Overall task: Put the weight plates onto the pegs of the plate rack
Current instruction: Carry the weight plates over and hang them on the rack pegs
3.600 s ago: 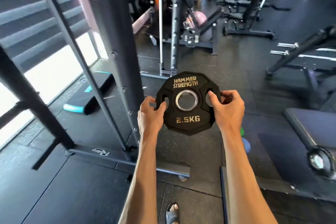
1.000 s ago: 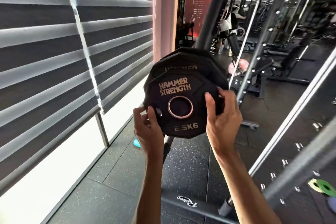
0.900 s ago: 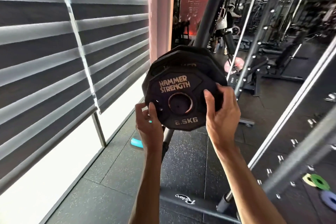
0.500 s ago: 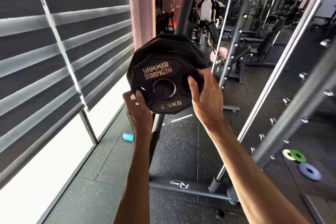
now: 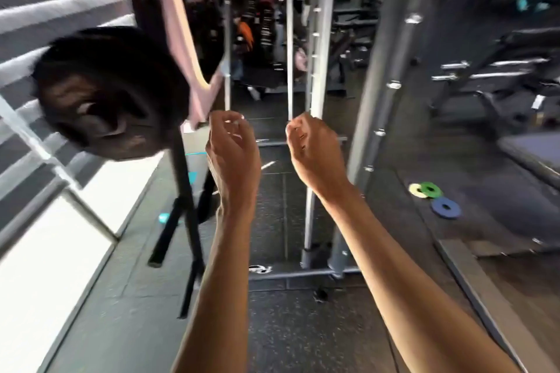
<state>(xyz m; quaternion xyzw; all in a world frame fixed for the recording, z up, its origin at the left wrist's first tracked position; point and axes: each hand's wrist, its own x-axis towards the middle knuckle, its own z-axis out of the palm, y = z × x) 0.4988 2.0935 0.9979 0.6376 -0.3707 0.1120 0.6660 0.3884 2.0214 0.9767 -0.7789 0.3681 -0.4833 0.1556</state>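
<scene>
The black weight plates (image 5: 109, 94) hang stacked on a peg of the dark rack upright (image 5: 185, 191) at the left, blurred by motion. Both my hands hold nothing and are in front of me, to the right of the plates. My left hand (image 5: 233, 148) has loosely curled fingers and is clear of the plates. My right hand (image 5: 312, 148) is also loosely curled, in front of a silver post. Small coloured plates, yellow (image 5: 416, 190), green (image 5: 431, 189) and blue (image 5: 446, 208), lie on the floor at the right.
Striped window blinds (image 5: 45, 9) fill the left side. A grey rack frame with silver studs (image 5: 381, 94) stands right of my hands, its base bar (image 5: 303, 274) on the rubber floor. A bench (image 5: 533, 151) and other gym machines are at the right; a person stands far back.
Both hands have let go of the 2.5 kg plate, which now stays on the peg with the other plate. My hands have drawn back to the right and my view has swung right.
</scene>
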